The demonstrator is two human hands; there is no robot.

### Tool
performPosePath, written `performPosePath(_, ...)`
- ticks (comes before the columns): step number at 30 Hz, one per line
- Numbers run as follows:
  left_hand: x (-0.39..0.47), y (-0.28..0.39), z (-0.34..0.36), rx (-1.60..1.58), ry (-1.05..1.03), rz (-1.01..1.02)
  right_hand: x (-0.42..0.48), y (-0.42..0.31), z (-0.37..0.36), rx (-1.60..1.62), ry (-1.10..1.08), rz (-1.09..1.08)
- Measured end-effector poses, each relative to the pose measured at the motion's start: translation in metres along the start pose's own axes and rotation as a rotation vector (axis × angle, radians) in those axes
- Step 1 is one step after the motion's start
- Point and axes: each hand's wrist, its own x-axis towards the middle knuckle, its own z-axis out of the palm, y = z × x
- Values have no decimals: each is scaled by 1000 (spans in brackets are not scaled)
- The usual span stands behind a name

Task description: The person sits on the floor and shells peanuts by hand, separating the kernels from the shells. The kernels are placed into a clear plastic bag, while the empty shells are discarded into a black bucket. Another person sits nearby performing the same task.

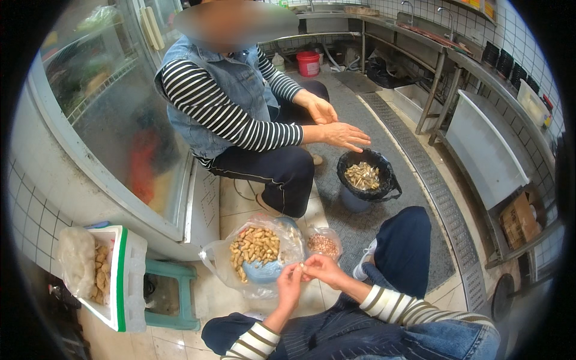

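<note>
My left hand (289, 284) and my right hand (325, 271) meet at the fingertips, pinching a small pale piece that looks like part of a peanut (301, 265). Just beyond them, unshelled peanuts (256, 245) lie in an open clear plastic bag (218, 267) over something blue. Shelled pink peanut kernels (322, 244) fill a small container to the right of that bag. Farther off, a bin lined with a black bag (388, 191) holds peanut shells (362, 175). A co-worker's hands (344, 135) are held above its near-left rim, palms close together.
The co-worker in a denim vest (220, 103) sits opposite, beside a glass-door fridge (121, 121). At left, a foam box (135, 279) of brownish lumps rests on a green stool (173, 319). A metal drain grate (432, 189) and steel counters (477, 63) line the right; a red bucket (308, 64) stands behind.
</note>
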Motion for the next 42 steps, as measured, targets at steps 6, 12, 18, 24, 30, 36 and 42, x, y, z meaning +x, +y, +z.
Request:
performPosePath(6,0,-2,-2,-90,-8,-70,0,-1,0,-92,41,-18)
performPosePath(12,-4,13,5,-149,-53,-86,1,-2,-11,-136,36,-38)
performPosePath(18,0,4,-1,-201,-114,-126,-6,-20,-11,4,-31,28)
performPosePath(24,-1,1,2,-192,-100,-117,-5,-15,-8,-147,-6,-31)
performPosePath(30,-10,6,4,-144,-42,-101,-3,-4,-4,-390,92,-115)
performPosePath(36,-12,1,3,-75,-39,-70,-1,0,-5,-596,136,-143)
performPosePath(42,-14,0,3,-47,-1,-53,-11,-13,8,-659,214,-208)
